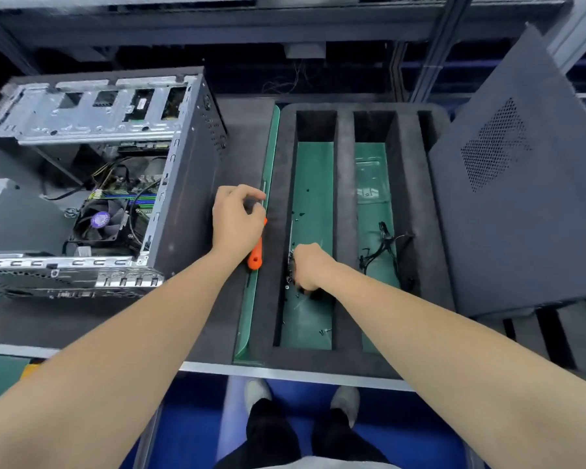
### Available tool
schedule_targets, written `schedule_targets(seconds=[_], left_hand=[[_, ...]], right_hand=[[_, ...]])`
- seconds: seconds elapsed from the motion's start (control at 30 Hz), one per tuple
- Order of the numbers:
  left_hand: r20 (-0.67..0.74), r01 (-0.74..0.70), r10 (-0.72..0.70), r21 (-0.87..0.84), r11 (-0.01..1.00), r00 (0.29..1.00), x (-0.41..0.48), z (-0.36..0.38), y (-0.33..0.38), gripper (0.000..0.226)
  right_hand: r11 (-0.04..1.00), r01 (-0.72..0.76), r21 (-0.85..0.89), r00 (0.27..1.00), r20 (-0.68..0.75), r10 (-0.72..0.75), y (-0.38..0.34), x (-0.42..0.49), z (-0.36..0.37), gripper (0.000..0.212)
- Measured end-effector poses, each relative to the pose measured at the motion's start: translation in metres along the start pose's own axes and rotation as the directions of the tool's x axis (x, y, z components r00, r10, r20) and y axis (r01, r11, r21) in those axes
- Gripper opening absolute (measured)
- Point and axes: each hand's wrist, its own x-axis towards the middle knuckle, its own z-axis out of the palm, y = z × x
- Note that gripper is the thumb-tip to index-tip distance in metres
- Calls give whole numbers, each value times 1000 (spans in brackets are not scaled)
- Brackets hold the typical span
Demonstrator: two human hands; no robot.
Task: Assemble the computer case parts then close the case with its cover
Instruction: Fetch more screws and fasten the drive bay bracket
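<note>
The right hand (310, 265) dips curled fingers among the loose screws (289, 277) in the first slot of the foam tray (344, 231), and the left hand (239, 218) curls over the one orange-handled screwdriver (255, 257) just beside it; whether either actually grips anything I cannot tell. This looks like fetching fasteners, so next one small screw must be pinched and carried, with the driver, to the one open computer case (186, 204) at left. Farther off are one cable bundle (384, 245) and one cover (521, 198), leaning at right; the screws are too small to count.

Open grey computer case (190, 198), insides exposed, lies at the bench's (82, 326) left edge; its dark vented cover (521, 231) leans tilted at the right edge.
</note>
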Motion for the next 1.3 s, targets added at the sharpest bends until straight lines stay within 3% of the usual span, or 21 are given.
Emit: schedule_targets(seconds=[0.1,0.23,0.3,0.4,0.47,0.6,0.77,0.87,1.03,1.17,1.3], left_hand=[[-57,-13,7,-100,995,998,-9,-2,-8,26],[-69,-54,44,-146,988,997,-12,-9,-11,27],[-78,-75,64,-160,984,995,-13,-11,-10,28],[-58,-87,78,-178,980,995,-13,-12,-7,28],[-17,-76,75,-186,980,997,-11,-11,-2,27],[2,-82,83,-168,982,997,-9,-9,11,28],[116,-101,121,-163,981,986,-10,-6,18,24],[198,-133,168,-180,975,966,-9,-8,20,17],[230,-66,176,-417,907,957,0,-19,28,16],[131,-164,263,-505,847,956,9,-33,47,15],[41,-286,363,-537,794,931,17,-53,61,15]], right_hand=[[990,-48,-134,997,48,55,-4,3,15,29],[985,-63,-161,991,106,81,-12,0,18,13],[994,-71,-84,988,133,82,-12,-4,14,15],[973,-138,185,987,112,119,-6,-6,-5,15],[909,-126,398,991,10,133,-2,-6,-23,19],[758,9,652,976,-170,135,5,-10,-46,24],[382,91,920,979,-153,137,6,-17,-44,15],[187,145,972,986,-157,49,8,-24,-46,19],[-23,294,956,956,-294,-14,5,-33,-63,22],[-87,403,911,914,-406,-23,-3,-38,-91,18],[-108,417,902,901,-426,-82,-14,-44,-116,15]])
